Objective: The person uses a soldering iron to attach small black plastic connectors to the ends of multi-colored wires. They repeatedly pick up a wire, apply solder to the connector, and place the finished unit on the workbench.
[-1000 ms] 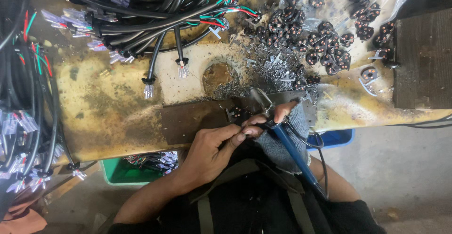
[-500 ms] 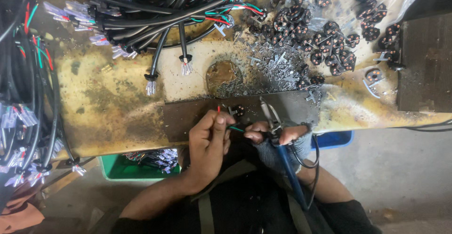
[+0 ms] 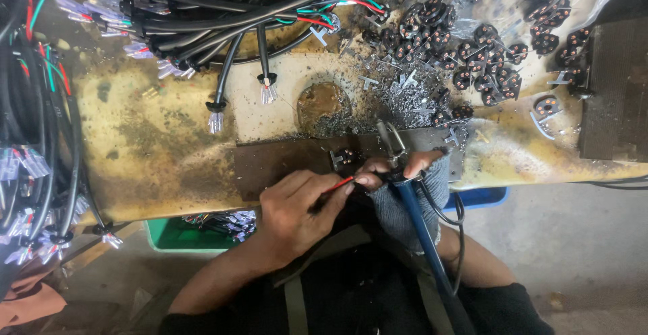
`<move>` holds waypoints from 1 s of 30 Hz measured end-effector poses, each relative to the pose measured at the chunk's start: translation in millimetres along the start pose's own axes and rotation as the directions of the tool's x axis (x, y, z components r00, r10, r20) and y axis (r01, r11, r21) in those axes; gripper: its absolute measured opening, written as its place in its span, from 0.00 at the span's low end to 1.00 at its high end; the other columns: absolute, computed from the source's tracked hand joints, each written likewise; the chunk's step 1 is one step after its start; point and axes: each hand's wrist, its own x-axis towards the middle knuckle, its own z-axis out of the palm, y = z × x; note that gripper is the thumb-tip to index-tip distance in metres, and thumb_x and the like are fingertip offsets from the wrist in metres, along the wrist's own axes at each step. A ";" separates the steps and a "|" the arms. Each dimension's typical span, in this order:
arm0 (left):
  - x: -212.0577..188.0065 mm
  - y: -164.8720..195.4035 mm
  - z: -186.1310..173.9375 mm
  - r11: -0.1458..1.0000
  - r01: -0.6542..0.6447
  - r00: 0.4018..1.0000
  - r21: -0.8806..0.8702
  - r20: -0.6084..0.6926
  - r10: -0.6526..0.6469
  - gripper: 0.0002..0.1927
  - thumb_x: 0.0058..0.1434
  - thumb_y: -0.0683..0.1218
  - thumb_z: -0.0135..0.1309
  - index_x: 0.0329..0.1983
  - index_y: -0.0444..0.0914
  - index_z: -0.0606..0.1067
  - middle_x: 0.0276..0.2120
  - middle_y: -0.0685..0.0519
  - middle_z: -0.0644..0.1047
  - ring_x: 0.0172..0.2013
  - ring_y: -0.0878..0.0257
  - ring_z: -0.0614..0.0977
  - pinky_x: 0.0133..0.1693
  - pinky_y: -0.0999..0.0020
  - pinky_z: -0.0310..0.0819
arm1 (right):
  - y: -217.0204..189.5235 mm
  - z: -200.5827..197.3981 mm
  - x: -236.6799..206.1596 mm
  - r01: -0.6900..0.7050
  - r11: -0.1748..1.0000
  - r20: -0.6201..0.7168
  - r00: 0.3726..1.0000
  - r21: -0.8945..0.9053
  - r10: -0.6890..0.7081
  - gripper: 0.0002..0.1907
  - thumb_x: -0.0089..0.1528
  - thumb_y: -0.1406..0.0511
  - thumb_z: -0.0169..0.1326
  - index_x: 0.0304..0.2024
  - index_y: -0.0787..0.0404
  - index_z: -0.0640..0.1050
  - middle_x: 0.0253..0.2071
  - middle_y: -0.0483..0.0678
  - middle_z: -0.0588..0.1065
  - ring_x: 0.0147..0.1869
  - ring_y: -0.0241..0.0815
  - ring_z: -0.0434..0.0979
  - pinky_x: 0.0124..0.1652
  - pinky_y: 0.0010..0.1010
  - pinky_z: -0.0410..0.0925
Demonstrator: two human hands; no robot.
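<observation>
we work at the near edge of the yellowed bench (image 3: 155, 146), over the dark metal plate (image 3: 283, 159) fixed along it. our left hand (image 3: 293, 210) pinches a thin red wire (image 3: 337, 186) between thumb and forefinger, its free end aimed right toward the other hand. our right hand (image 3: 405, 173), in a grey fingerless glove, is closed round the head of a blue-handled tool (image 3: 422, 240) whose metal nose (image 3: 390, 143) rises over the plate; the fingertips meet just where the wire arrives.

a small black plug insert (image 3: 344, 159) with brass pins sits on the plate just above the wire tip, apart from both hands.

to do this well, we judge the wire should stay short and straight out of the pinch, so the tip does not wander. the right wrist is best braced on the bench edge, so only the fingers move. we should keep the bared end off the heap of metal scraps (image 3: 405, 99) behind the plate, and off the black cable bundle (image 3: 223, 18) further back, which could snag a sleeve.
</observation>
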 end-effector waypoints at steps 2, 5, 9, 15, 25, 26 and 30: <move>10.0 -4.0 -6.1 0.992 0.045 0.999 0.114 -0.014 -0.044 0.07 0.59 0.37 0.67 0.37 0.33 0.79 0.29 0.47 0.81 0.25 0.59 0.80 0.26 0.66 0.72 | -11.7 5.5 3.9 -0.048 0.994 0.048 0.997 -0.096 0.053 0.23 0.63 0.79 0.61 0.47 0.54 0.63 0.36 0.46 0.73 0.39 0.39 0.77 0.40 0.28 0.73; 29.9 -13.6 -10.9 0.945 0.176 0.984 0.277 -0.088 -0.157 0.06 0.61 0.40 0.66 0.36 0.35 0.78 0.28 0.49 0.79 0.25 0.58 0.80 0.28 0.63 0.72 | -25.7 12.3 9.1 0.083 0.758 0.047 0.997 -0.647 -0.068 0.23 0.62 0.77 0.63 0.45 0.57 0.62 0.34 0.44 0.73 0.36 0.35 0.74 0.39 0.25 0.68; 47.3 -16.6 -14.6 0.900 0.322 0.943 0.293 -0.008 -0.334 0.09 0.58 0.44 0.66 0.32 0.37 0.77 0.24 0.49 0.77 0.23 0.55 0.79 0.27 0.59 0.71 | -38.5 9.5 15.8 0.303 0.611 0.331 0.941 -0.731 -0.070 0.18 0.58 0.74 0.63 0.43 0.59 0.68 0.39 0.46 0.73 0.39 0.37 0.75 0.40 0.23 0.70; 24.4 2.4 -23.2 0.937 0.350 0.915 0.013 0.210 -0.345 0.06 0.57 0.43 0.65 0.34 0.37 0.80 0.23 0.50 0.78 0.19 0.60 0.79 0.24 0.64 0.70 | -38.3 2.3 10.5 -0.111 0.773 0.185 0.941 -0.625 0.285 0.13 0.63 0.74 0.62 0.47 0.60 0.73 0.41 0.45 0.74 0.43 0.34 0.73 0.46 0.26 0.70; 3.2 -5.8 -2.0 0.949 0.314 0.942 -0.039 0.138 -0.306 0.06 0.60 0.41 0.64 0.37 0.35 0.79 0.26 0.49 0.78 0.21 0.61 0.79 0.24 0.67 0.72 | -54.1 -2.8 2.5 0.325 0.525 0.306 0.944 -0.786 -0.125 0.17 0.63 0.68 0.62 0.50 0.62 0.70 0.38 0.45 0.76 0.35 0.38 0.76 0.38 0.26 0.69; 3.4 -5.4 -2.1 0.953 0.302 0.946 -0.022 0.129 -0.297 0.06 0.59 0.41 0.64 0.36 0.35 0.78 0.26 0.50 0.78 0.22 0.61 0.79 0.25 0.67 0.71 | -53.2 -6.0 3.1 0.431 0.451 0.403 0.901 -0.782 -0.163 0.16 0.63 0.68 0.61 0.50 0.61 0.70 0.36 0.46 0.75 0.35 0.40 0.76 0.37 0.28 0.69; 4.1 -3.8 2.2 0.965 0.260 0.962 0.027 0.083 -0.262 0.08 0.58 0.41 0.64 0.35 0.35 0.76 0.26 0.49 0.77 0.24 0.57 0.80 0.26 0.64 0.72 | -46.7 -19.3 7.4 0.800 0.082 0.771 0.596 -0.595 -0.225 0.12 0.64 0.69 0.57 0.48 0.57 0.72 0.31 0.47 0.75 0.32 0.44 0.75 0.33 0.36 0.68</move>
